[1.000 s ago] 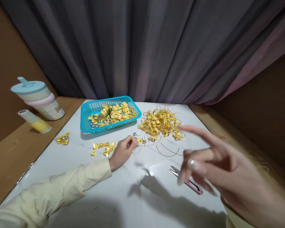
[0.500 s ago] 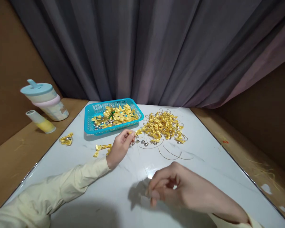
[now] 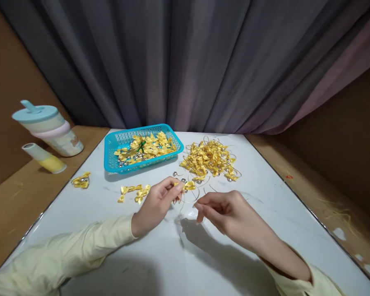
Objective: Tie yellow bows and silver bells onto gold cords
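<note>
A small yellow ribbon bow (image 3: 189, 186) is pinched between the thumb and fingers of my left hand (image 3: 158, 201), above the middle of the table. My right hand (image 3: 228, 211) is closed in a pinch just to the right. A thin gold cord (image 3: 187, 201) runs from under the bow to its fingertips. Silver bells (image 3: 175, 174) lie just behind my left hand. Beyond the hands spreads a pile of yellow bows (image 3: 208, 158) with cords and bells. More loose bows (image 3: 142, 193) lie left of my left hand.
A blue plastic basket (image 3: 111, 162) at the back holds yellow bows, bells and a green tie. A small bow cluster (image 3: 81, 180) sits near the left edge of the white table (image 3: 135, 263). Left of it stand a lidded cup (image 3: 57, 135) and a yellow-and-white tube (image 3: 46, 158).
My right hand has moved up and away from me, close to the left. My left hand has come slightly nearer with the bow. The camera view has shifted a little.
</note>
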A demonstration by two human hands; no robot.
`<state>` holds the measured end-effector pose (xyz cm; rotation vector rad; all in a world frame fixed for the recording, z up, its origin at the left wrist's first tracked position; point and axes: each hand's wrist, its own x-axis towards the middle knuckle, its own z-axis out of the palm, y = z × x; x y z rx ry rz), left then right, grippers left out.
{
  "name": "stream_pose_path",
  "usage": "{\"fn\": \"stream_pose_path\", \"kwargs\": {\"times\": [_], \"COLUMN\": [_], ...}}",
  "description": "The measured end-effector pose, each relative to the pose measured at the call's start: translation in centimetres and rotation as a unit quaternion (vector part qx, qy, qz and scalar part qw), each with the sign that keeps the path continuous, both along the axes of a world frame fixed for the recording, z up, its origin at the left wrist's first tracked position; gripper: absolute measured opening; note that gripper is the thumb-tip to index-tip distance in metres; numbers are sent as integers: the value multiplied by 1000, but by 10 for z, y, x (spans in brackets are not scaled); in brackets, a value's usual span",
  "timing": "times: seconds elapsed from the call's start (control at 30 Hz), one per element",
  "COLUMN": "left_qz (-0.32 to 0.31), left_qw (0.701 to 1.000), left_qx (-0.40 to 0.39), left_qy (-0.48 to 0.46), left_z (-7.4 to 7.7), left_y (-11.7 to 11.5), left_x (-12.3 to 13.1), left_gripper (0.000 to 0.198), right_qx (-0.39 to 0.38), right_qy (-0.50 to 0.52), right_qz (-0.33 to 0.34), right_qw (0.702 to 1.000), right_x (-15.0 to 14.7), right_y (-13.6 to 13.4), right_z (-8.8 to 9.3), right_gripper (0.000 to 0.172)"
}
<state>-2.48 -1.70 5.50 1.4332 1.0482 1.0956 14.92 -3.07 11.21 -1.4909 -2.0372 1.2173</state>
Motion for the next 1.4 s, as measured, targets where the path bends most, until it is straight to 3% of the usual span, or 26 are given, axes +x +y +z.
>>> {"fn": "stream_pose_path", "kwargs": {"times": [0.7, 0.93, 1.4], "left_qz": [-12, -13, -28], "left_qw": [1000, 1000, 991], "left_qx": [14, -1, -94], "left_qy": [25, 23, -95], "left_z": [-2, 3, 9], "left_y": [-5, -4, -2], "left_x": [2, 1, 2], "left_gripper": [23, 25, 24], "right_qx": [-37, -5, 56], "right_qy": [23, 26, 6], "right_qz": [9, 18, 36], "right_qw": [999, 999, 998], "right_x": [1, 0, 1], "right_y": [-1, 0, 1], "right_z": [-6, -4, -4], "right_gripper": [24, 24, 28]}}
